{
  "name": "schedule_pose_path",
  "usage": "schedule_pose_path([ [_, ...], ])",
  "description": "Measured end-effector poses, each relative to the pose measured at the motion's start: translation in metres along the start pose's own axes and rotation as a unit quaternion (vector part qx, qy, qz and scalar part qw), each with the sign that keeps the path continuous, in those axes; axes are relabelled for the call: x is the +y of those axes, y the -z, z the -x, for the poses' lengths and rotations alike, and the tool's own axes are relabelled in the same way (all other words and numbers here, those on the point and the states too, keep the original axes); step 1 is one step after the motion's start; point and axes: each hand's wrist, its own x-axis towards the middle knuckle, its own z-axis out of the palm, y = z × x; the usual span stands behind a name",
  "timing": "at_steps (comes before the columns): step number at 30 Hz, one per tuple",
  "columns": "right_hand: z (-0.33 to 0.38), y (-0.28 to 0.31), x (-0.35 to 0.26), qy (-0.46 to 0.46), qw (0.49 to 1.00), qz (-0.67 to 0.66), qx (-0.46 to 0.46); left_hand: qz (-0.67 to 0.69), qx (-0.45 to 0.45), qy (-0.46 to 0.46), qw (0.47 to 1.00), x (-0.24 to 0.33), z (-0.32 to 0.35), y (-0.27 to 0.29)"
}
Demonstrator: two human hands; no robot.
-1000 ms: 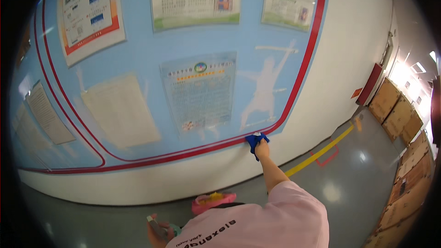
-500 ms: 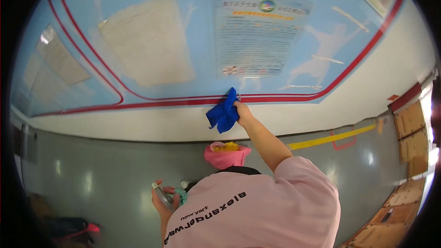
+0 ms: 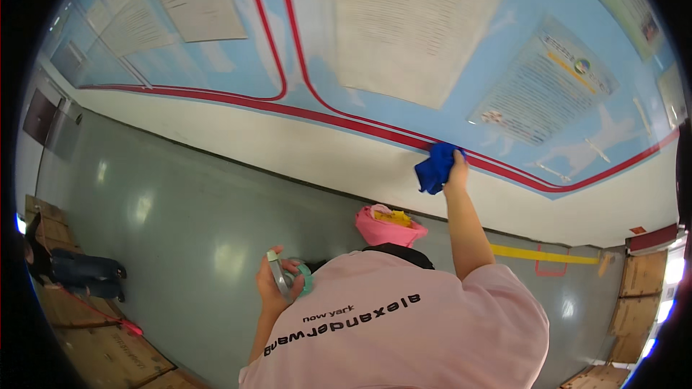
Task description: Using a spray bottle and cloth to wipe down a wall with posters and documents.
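Against the light-blue wall board (image 3: 303, 29), the right hand (image 3: 457, 167) presses a bunched blue cloth (image 3: 435, 168) onto the red border stripe (image 3: 346, 119), best wiped with steady strokes along it, while left hand (image 3: 272, 279) fingers curl around a spray bottle (image 3: 287, 276)

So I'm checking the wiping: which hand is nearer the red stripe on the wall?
Right. The right hand presses a blue cloth against the red stripe; the left hand holds a spray bottle low, well away.

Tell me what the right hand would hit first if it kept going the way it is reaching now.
The right hand already presses a blue cloth against the wall, on the red stripe edging the light-blue board. Going straight on, it would only meet the cloth and the wall behind it.
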Motion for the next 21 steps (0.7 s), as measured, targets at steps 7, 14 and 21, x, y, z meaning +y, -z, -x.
schedule_pose_path([
  [7,0.017,-0.059,-0.004,0.030,0.999,-0.008,0.014,0.035,0.026,0.022,0.999,-0.026,-0.017,0.086],
  [14,0.049,-0.172,0.057,-0.092,0.994,-0.062,-0.018,0.010,0.102,0.021,0.995,-0.064,-0.011,0.169],
  [21,0.114,-0.319,0.102,-0.248,0.944,-0.089,-0.197,0.033,0.180,0.055,0.982,-0.088,0.006,0.229],
])
